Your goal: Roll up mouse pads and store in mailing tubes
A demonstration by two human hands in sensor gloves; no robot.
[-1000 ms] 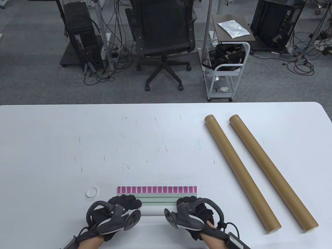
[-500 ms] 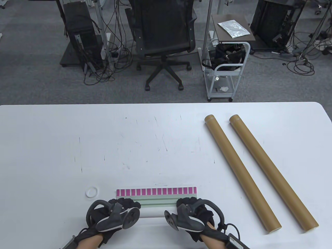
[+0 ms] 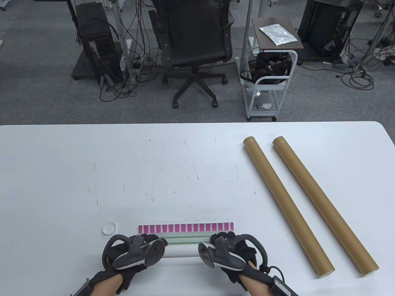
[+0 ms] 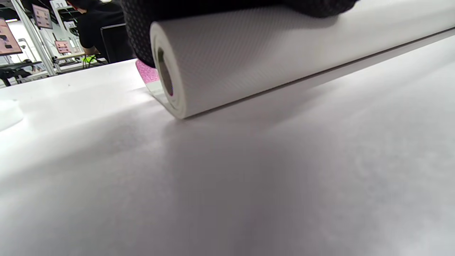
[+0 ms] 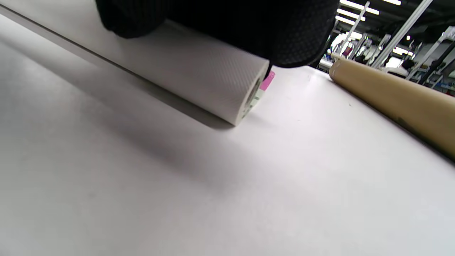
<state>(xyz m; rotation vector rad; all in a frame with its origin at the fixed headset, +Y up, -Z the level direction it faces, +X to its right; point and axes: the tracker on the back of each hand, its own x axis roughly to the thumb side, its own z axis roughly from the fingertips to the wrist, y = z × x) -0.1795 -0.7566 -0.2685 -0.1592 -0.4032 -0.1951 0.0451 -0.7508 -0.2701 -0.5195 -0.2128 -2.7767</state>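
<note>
A mouse pad lies near the table's front edge. Most of it is wound into a white roll, and a narrow flat strip with pink bars and green stripes remains beyond the roll. My left hand grips the roll's left end and my right hand grips its right end. In the left wrist view, gloved fingers curl over the roll. In the right wrist view, my right hand covers the roll's end. Two brown mailing tubes lie diagonally at the right.
A small white ring lies on the table just left of the pad. The nearer tube shows close to the right of the roll's end. An office chair and a cart stand beyond the table's far edge.
Both hands have turned the roll forward, away from me. The flat strip is narrower, with less green showing. The tubes have not moved.
</note>
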